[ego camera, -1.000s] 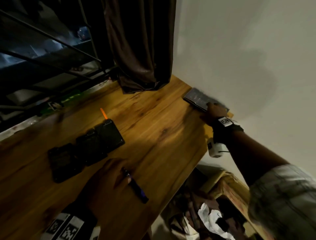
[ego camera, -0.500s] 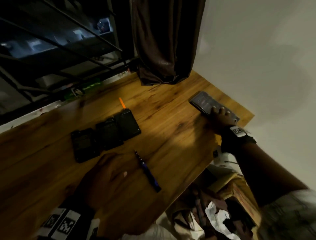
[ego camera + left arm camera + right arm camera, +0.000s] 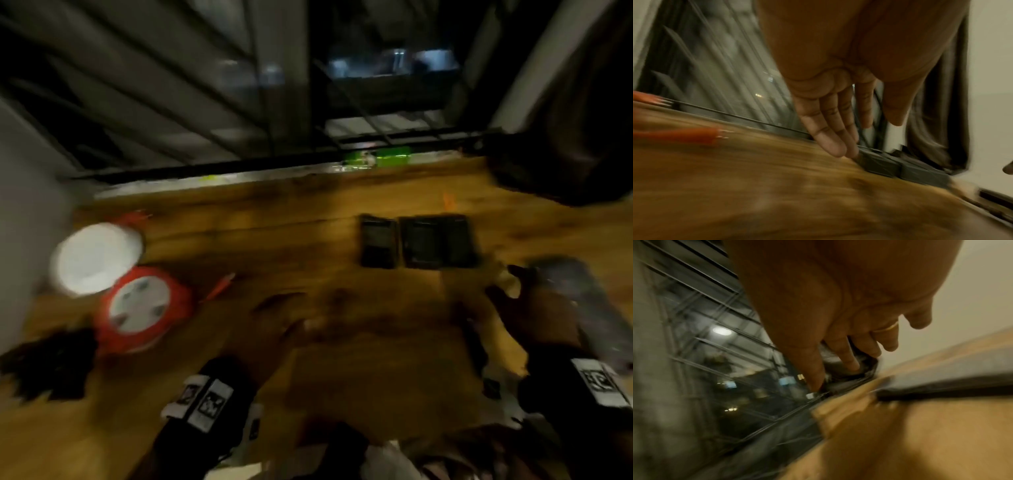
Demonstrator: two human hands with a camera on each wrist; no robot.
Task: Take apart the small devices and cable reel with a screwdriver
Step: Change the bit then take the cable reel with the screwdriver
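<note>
The picture is smeared by motion. Three black small devices (image 3: 423, 241) lie side by side on the wooden table (image 3: 325, 219); they also show in the left wrist view as black devices (image 3: 882, 165). The red cable reel (image 3: 140, 308) with its white face sits at the left. My left hand (image 3: 274, 329) hovers flat and holds nothing, its fingers (image 3: 830, 134) straight. My right hand (image 3: 527, 305) is spread with loosely bent fingers (image 3: 849, 360). A dark flat device (image 3: 582, 301) lies just right of it; I cannot tell if they touch. A dark screwdriver (image 3: 476, 339) lies between my hands.
A white round lid (image 3: 96, 257) sits behind the reel and a black heap (image 3: 48, 363) in front of it. Orange plug ends (image 3: 684, 134) lie at the left. A small orange piece (image 3: 448, 200) lies behind the devices. A dark curtain (image 3: 565, 137) hangs at the back right.
The view has swung left, bringing the reel and white lid into sight. My right hand has drawn back from the far corner, and the flat device now lies beside it.
</note>
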